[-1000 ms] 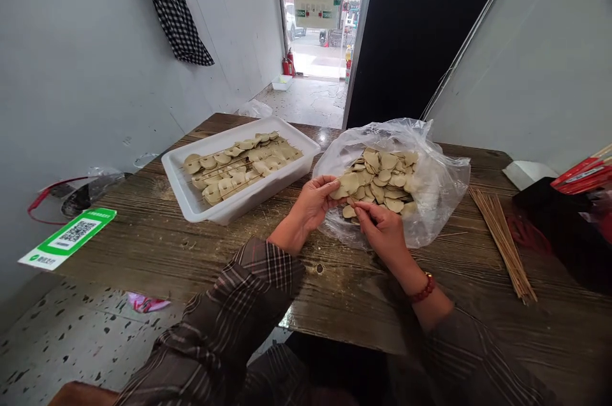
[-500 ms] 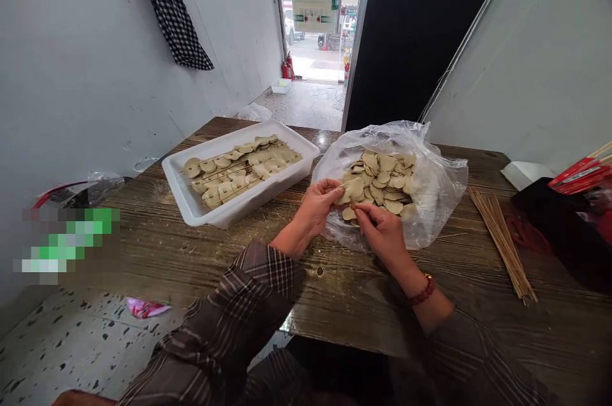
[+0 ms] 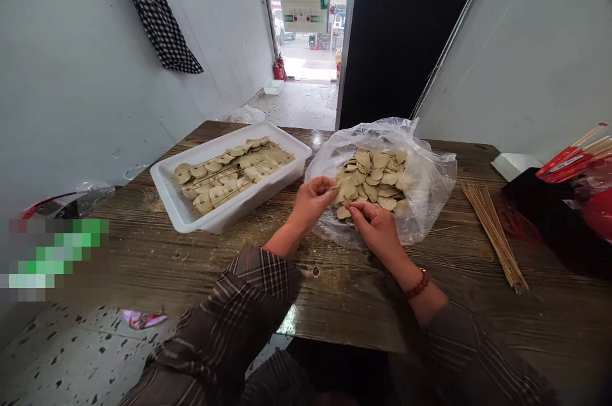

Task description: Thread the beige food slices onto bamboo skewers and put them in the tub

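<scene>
Slices (image 3: 347, 188) pinched by your left hand (image 3: 312, 203), beside your right hand (image 3: 377, 228), may tear if the latter, narrowly pinched on something indistinct, tugs sharply.

The only view comes from a camera on the person's head, above and behind the hands, facing forward and tilted down. It sits near enough that both sleeves reach up from the bottom edge, with the left hand (image 3: 312, 203) and right hand (image 3: 377, 227) around the middle. Beyond the hands it looks over the table (image 3: 229, 278) to a doorway (image 3: 306, 52), well apart from them. With one view, no part is shared.
</scene>
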`<state>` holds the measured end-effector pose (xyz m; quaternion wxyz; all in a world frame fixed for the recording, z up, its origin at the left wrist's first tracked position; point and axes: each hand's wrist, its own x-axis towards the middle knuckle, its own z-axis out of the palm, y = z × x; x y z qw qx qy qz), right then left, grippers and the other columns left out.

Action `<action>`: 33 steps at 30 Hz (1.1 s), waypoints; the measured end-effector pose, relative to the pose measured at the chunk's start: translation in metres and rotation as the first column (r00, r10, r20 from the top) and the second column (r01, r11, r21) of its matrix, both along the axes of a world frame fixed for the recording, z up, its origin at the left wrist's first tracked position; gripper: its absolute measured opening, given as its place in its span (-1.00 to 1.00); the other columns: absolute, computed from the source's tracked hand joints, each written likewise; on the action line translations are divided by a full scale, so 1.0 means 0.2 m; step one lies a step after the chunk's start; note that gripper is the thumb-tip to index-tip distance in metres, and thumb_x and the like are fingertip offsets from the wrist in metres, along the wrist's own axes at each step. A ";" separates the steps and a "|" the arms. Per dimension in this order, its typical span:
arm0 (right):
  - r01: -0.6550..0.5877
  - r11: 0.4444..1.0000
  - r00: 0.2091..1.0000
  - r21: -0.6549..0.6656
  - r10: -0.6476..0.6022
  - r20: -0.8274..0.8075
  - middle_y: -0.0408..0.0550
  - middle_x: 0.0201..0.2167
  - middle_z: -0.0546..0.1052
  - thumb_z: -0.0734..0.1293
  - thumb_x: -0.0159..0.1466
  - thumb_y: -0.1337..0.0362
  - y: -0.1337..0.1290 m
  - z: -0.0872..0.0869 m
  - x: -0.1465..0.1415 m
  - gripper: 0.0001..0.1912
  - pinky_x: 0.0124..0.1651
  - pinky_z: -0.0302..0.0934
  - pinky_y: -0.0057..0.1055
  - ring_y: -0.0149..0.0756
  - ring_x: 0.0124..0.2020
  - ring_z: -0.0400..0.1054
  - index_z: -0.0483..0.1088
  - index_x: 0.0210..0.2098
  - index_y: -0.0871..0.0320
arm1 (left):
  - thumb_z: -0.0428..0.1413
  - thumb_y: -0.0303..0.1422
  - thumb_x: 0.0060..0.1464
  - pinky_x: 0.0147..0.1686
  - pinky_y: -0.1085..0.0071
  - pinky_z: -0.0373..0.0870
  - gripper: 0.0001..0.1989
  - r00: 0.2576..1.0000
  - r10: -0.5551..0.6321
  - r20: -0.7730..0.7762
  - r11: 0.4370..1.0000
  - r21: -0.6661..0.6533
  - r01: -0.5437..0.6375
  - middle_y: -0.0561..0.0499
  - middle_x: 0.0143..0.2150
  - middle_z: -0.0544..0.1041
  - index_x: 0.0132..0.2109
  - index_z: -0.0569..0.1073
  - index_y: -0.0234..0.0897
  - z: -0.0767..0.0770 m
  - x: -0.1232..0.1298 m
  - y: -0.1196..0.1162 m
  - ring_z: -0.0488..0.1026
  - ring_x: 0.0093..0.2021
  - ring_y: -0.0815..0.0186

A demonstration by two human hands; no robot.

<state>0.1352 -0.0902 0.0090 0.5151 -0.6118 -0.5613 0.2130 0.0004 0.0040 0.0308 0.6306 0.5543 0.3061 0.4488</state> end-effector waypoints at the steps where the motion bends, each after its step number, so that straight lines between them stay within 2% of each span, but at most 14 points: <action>1: 0.002 1.000 1.000 0.001 -0.002 -0.003 -0.22 -0.69 0.39 0.27 0.30 0.12 0.00 0.00 0.00 -0.71 -0.46 0.13 -0.45 -0.38 -0.62 0.27 0.54 -0.30 0.18 | 0.33 -0.33 -0.15 -0.48 0.56 0.18 -0.76 1.000 -0.002 -0.007 1.000 -0.001 0.002 0.11 -0.54 0.42 -0.39 0.46 -0.36 0.00 0.00 0.00 0.28 -0.53 0.51; 8: 0.009 1.000 0.999 0.018 -0.010 0.032 -0.21 -0.68 0.40 0.26 0.31 0.12 0.01 -0.01 0.00 -0.71 -0.44 0.13 -0.45 -0.38 -0.61 0.28 0.53 -0.29 0.18 | 0.29 -0.32 -0.09 -0.45 0.53 0.25 -0.78 0.998 0.038 -0.041 0.999 0.017 -0.037 0.09 -0.50 0.48 -0.32 0.45 -0.33 -0.05 0.00 0.01 0.35 -0.52 0.46; 13: 0.020 0.999 0.999 0.032 -0.022 0.045 -0.22 -0.69 0.39 0.25 0.31 0.11 0.01 0.00 0.01 -0.71 -0.45 0.12 -0.46 -0.38 -0.61 0.27 0.51 -0.35 0.16 | 0.29 -0.36 -0.10 -0.49 0.55 0.19 -0.82 0.996 0.007 -0.083 0.998 0.060 -0.002 0.11 -0.52 0.45 -0.36 0.45 -0.31 -0.04 0.01 0.00 0.31 -0.54 0.49; 17: 0.039 0.998 0.998 0.043 -0.041 0.050 -0.21 -0.68 0.40 0.25 0.31 0.12 0.01 0.00 0.02 -0.71 -0.44 0.12 -0.45 -0.38 -0.59 0.27 0.48 -0.38 0.16 | 0.30 -0.39 -0.12 -0.52 0.57 0.13 -0.84 0.991 -0.066 -0.118 0.994 0.077 0.076 0.13 -0.55 0.41 -0.39 0.47 -0.32 -0.02 0.02 -0.01 0.26 -0.54 0.50; 20: 0.021 0.999 1.000 0.038 -0.022 0.020 -0.21 -0.68 0.40 0.25 0.31 0.12 0.01 0.00 0.02 -0.71 -0.44 0.12 -0.45 -0.39 -0.60 0.27 0.48 -0.38 0.16 | 0.33 -0.36 -0.13 -0.48 0.58 0.19 -0.80 0.995 -0.093 -0.046 0.995 0.021 0.094 0.10 -0.50 0.46 -0.36 0.50 -0.33 -0.01 0.02 -0.02 0.31 -0.50 0.50; 23: 0.019 0.999 1.000 0.039 -0.019 0.000 -0.22 -0.68 0.39 0.26 0.32 0.11 0.01 0.01 0.02 -0.71 -0.45 0.11 -0.46 -0.40 -0.61 0.27 0.48 -0.37 0.17 | 0.36 -0.29 -0.14 -0.44 0.57 0.29 -0.71 0.994 -0.091 0.061 0.989 -0.112 0.098 0.07 -0.44 0.51 -0.27 0.53 -0.34 -0.01 0.01 -0.02 0.37 -0.47 0.49; 26: 0.026 0.998 1.000 0.050 -0.026 0.002 -0.22 -0.68 0.40 0.26 0.32 0.13 0.01 0.02 0.01 -0.72 -0.44 0.12 -0.46 -0.40 -0.61 0.27 0.48 -0.36 0.16 | 0.38 -0.22 -0.16 -0.32 0.47 0.43 -0.65 0.977 -0.175 0.118 0.955 -0.221 0.198 0.02 -0.36 0.55 -0.25 0.56 -0.35 -0.02 0.02 -0.02 0.45 -0.40 0.43; 29: 0.034 0.998 0.999 0.058 -0.034 0.010 -0.21 -0.67 0.42 0.26 0.31 0.13 0.01 0.02 0.01 -0.74 -0.43 0.15 -0.46 -0.39 -0.60 0.29 0.49 -0.35 0.16 | 0.39 -0.20 -0.17 -0.20 0.39 0.50 -0.64 0.956 -0.250 0.153 0.929 -0.241 0.281 -0.02 -0.33 0.56 -0.29 0.57 -0.38 -0.02 0.02 -0.03 0.50 -0.34 0.38; 33: 0.002 0.999 1.000 0.047 -0.002 0.012 -0.20 -0.66 0.43 0.27 0.30 0.13 0.01 0.01 0.00 -0.73 -0.44 0.16 -0.46 -0.39 -0.60 0.29 0.52 -0.27 0.17 | 0.37 -0.25 -0.11 -0.15 0.36 0.52 -0.71 0.960 -0.180 0.213 0.932 -0.274 0.236 -0.06 -0.31 0.60 -0.29 0.56 -0.38 -0.01 0.01 -0.03 0.57 -0.25 0.29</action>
